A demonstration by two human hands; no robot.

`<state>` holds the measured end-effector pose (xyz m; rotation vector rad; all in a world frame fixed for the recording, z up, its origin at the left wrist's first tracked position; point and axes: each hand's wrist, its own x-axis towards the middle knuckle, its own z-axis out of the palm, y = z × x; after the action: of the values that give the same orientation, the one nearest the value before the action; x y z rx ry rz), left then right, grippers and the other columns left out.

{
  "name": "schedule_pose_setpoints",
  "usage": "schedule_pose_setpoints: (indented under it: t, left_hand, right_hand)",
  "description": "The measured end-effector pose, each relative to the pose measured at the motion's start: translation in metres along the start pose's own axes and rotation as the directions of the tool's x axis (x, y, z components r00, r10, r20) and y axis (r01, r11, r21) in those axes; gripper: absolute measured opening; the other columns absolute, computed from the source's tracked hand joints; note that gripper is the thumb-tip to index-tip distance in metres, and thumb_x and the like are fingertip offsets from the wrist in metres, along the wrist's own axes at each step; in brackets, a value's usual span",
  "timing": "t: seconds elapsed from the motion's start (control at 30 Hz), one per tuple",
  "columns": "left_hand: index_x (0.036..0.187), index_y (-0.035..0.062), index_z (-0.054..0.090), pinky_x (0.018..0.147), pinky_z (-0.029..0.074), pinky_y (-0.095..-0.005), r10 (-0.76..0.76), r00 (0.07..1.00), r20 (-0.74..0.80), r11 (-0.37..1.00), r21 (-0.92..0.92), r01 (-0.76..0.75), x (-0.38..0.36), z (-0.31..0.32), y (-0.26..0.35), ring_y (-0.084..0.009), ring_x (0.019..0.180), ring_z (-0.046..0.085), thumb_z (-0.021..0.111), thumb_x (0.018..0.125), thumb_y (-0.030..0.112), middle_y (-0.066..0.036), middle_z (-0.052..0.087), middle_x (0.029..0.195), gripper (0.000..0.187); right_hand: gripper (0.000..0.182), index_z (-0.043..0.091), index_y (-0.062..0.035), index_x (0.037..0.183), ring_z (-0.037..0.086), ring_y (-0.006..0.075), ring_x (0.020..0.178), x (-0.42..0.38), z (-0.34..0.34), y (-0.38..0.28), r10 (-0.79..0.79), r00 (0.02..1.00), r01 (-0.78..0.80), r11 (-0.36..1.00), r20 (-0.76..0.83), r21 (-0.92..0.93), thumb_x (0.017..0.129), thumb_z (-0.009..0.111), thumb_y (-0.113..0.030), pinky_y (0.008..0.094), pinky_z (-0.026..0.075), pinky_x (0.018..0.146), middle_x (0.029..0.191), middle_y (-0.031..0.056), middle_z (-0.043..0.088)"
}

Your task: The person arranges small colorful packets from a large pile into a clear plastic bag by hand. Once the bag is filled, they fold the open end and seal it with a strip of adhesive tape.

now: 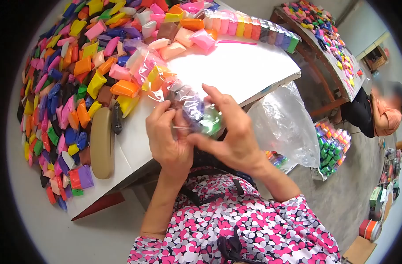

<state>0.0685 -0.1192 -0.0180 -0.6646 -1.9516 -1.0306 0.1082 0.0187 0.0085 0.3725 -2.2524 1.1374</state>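
Above the table's near edge, both hands hold a see-through plastic bag (pixel 194 105) of coloured packets. Purple and green (pixel 211 122) ones show at its lower end, and its loose upper part reaches toward the pile. My left hand (pixel 168 138) is closed around the bag's left side. On the other side, my right hand (pixel 236 134) grips the lower end, thumb underneath and forefinger raised; some fingertips are hidden. A big heap of small coloured packets (pixel 84 66) lies left of the hands. Behind them, a filled bag with packets in a row (pixel 249 31) rests on the white table (pixel 253 66).
A tan oblong case (pixel 103 143) lies beside the heap. An empty-looking plastic bag (pixel 282 121) hangs at the table's right edge. Filled bags (pixel 332 147) are stacked on the floor. Another packet-covered table (pixel 337 70) and a seated person (pixel 383 110) are at right.
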Motion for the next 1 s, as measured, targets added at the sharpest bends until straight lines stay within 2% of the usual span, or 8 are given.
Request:
schedule_pose_setpoints:
  t: [0.17, 0.37, 0.43, 0.5, 0.6, 0.7, 0.8, 1.0]
  left_hand:
    - [0.108, -0.0031, 0.058, 0.090, 0.049, -0.0399, 0.001, 0.996, 0.093, 0.999, -0.050, 0.004, -0.003, 0.030, 0.019, -0.0359, 0.103, 0.061, 0.066, 0.085, -0.005, -0.021, 0.061, 0.112, 0.025]
    - [0.115, -0.0020, 0.059, 0.093, 0.048, -0.0463, 0.138, 0.942, 0.306, 0.981, -0.176, -0.086, 0.021, 0.027, 0.012, -0.0390, 0.110, 0.059, 0.069, 0.083, 0.003, -0.022, 0.059, 0.119, 0.034]
    - [0.117, 0.0020, 0.061, 0.101, 0.042, -0.0474, 0.216, 0.948, 0.233, 0.970, 0.062, -0.236, 0.054, 0.004, -0.009, -0.0383, 0.115, 0.055, 0.070, 0.085, 0.010, -0.019, 0.060, 0.123, 0.034]
    - [0.117, 0.0023, 0.062, 0.104, 0.041, -0.0400, 0.147, 0.964, 0.223, 0.946, 0.254, -0.203, 0.096, -0.014, -0.020, -0.0331, 0.115, 0.058, 0.066, 0.090, 0.016, -0.014, 0.062, 0.123, 0.031]
    - [0.121, 0.0025, 0.062, 0.103, 0.041, -0.0387, 0.124, 0.949, 0.291, 0.944, 0.261, -0.203, 0.127, -0.015, -0.061, -0.0300, 0.114, 0.058, 0.068, 0.090, 0.021, -0.014, 0.061, 0.124, 0.037]
    - [0.125, 0.0021, 0.060, 0.101, 0.041, -0.0364, -0.070, 0.823, 0.564, 0.997, 0.052, 0.049, 0.133, -0.016, -0.082, -0.0254, 0.111, 0.057, 0.070, 0.089, 0.025, -0.012, 0.061, 0.123, 0.044]
    - [0.122, 0.0002, 0.061, 0.097, 0.042, -0.0321, -0.074, 0.712, 0.698, 0.990, -0.036, 0.137, 0.127, -0.026, -0.080, -0.0197, 0.107, 0.057, 0.074, 0.086, 0.026, -0.009, 0.061, 0.118, 0.046]
    - [0.118, 0.0014, 0.064, 0.093, 0.042, -0.0270, -0.243, 0.688, 0.684, 0.940, -0.009, 0.341, 0.125, -0.015, -0.095, -0.0158, 0.102, 0.056, 0.082, 0.078, 0.021, -0.005, 0.059, 0.110, 0.048]
  right_hand:
    - [0.072, 0.051, -0.0045, 0.134, 0.060, 0.0361, 0.100, 0.027, -0.051, 0.023, -0.168, 0.982, 0.181, 0.971, 0.091, -0.158, 0.064, 0.068, 0.000, 0.0429, 0.050, 0.089, 0.106, 0.0171, 0.063]
    - [0.066, 0.060, -0.0025, 0.126, 0.058, 0.0312, 0.115, 0.035, -0.086, 0.080, -0.021, 0.995, 0.026, 0.998, 0.096, -0.058, 0.061, 0.058, 0.007, 0.0391, 0.043, 0.104, 0.122, 0.0155, 0.064]
    - [0.064, 0.063, -0.0021, 0.124, 0.057, 0.0263, 0.120, 0.037, -0.094, 0.086, 0.056, 0.992, -0.063, 0.996, 0.112, 0.066, 0.061, 0.054, 0.005, 0.0375, 0.039, 0.110, 0.123, 0.0138, 0.064]
    - [0.063, 0.063, -0.0015, 0.123, 0.057, 0.0253, 0.120, 0.039, -0.100, 0.095, 0.096, 0.985, -0.117, 0.982, 0.142, 0.151, 0.061, 0.053, 0.003, 0.0375, 0.038, 0.111, 0.121, 0.0130, 0.065]
    - [0.062, 0.064, -0.0021, 0.122, 0.057, 0.0221, 0.120, 0.042, -0.105, 0.097, 0.158, 0.970, -0.193, 0.962, 0.183, 0.192, 0.062, 0.054, -0.001, 0.0359, 0.040, 0.109, 0.121, 0.0106, 0.065]
    - [0.062, 0.065, -0.0047, 0.123, 0.059, 0.0183, 0.114, 0.046, -0.109, 0.109, 0.158, 0.965, -0.209, 0.947, 0.210, 0.246, 0.062, 0.055, -0.003, 0.0327, 0.049, 0.098, 0.121, 0.0080, 0.065]
    - [0.062, 0.065, -0.0070, 0.124, 0.061, 0.0138, 0.103, 0.049, -0.111, 0.117, 0.264, 0.939, -0.326, 0.888, 0.221, 0.324, 0.062, 0.057, -0.006, 0.0284, 0.053, 0.087, 0.120, 0.0057, 0.065]
    - [0.069, 0.051, -0.0106, 0.140, 0.060, 0.0113, 0.090, 0.052, -0.117, 0.119, 0.361, 0.903, -0.422, 0.846, 0.231, 0.327, 0.072, 0.063, -0.014, 0.0259, 0.051, 0.083, 0.116, 0.0080, 0.062]
